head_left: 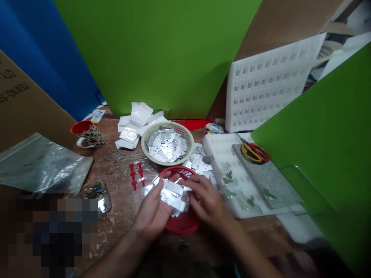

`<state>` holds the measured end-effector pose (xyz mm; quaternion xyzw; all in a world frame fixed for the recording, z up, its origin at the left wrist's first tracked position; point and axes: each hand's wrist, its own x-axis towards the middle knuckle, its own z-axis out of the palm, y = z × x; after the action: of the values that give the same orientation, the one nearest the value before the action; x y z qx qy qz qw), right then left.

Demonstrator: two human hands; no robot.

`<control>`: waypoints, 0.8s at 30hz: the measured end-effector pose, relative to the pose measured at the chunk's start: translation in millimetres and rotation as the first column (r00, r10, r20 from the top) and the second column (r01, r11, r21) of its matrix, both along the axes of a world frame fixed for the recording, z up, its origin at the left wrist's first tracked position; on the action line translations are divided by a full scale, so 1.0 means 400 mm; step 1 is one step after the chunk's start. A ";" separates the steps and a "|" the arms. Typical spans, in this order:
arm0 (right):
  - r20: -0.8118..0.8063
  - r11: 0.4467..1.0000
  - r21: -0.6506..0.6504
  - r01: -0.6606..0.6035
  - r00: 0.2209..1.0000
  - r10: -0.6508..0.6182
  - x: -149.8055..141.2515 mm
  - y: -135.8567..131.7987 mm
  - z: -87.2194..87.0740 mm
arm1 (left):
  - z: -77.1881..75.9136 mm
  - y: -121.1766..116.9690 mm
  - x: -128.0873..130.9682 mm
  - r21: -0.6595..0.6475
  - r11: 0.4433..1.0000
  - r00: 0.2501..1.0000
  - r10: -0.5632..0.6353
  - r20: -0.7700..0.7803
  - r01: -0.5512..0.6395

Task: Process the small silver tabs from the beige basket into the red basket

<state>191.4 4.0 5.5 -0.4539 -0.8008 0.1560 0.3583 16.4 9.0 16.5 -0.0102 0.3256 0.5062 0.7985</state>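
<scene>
My left hand (152, 210) and my right hand (207, 199) meet over a small red basket (184, 226) near the table's front edge. Between them sits a bunch of small flat metal plates (173, 193). The left fingers curl round the plates from the left, and the right fingers pinch them from the right. Behind the hands stands a beige basket (145, 141) filled with several more metal plates (166, 144). A few small red plastic pieces (136, 174) lie on the table just left of the hands.
A stack of white packets (135, 125) and a red-rimmed mug (87, 133) sit at the back left, a clear plastic bag (40, 164) further left. White foam trays (272, 81) and scissors (255, 151) on a grey slab lie right. Green boards (333, 127) wall the area.
</scene>
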 end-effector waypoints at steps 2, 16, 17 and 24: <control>0.063 0.991 0.091 -0.094 0.994 0.088 -0.018 -0.011 0.006 | 0.000 0.001 -0.001 0.001 1.000 1.000 -0.001 0.007 0.001; -0.587 0.652 -0.758 -0.022 0.461 -0.666 -0.054 0.022 0.005 | 0.008 0.000 -0.045 -0.061 0.997 0.998 -0.039 -0.046 0.036; -0.584 0.650 -0.760 -0.018 0.458 -0.671 -0.053 0.022 0.008 | 0.009 0.001 -0.048 -0.062 0.998 0.998 -0.036 -0.052 0.033; -0.578 0.684 -0.729 0.017 0.520 -0.629 -0.040 0.011 0.009 | 0.015 0.006 -0.070 -0.053 0.999 0.995 -0.002 -0.096 -0.003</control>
<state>175.4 8.5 9.0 -0.5782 -0.3372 0.5298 0.5209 -11.7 11.5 22.6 -0.0070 0.3771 0.4974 0.7812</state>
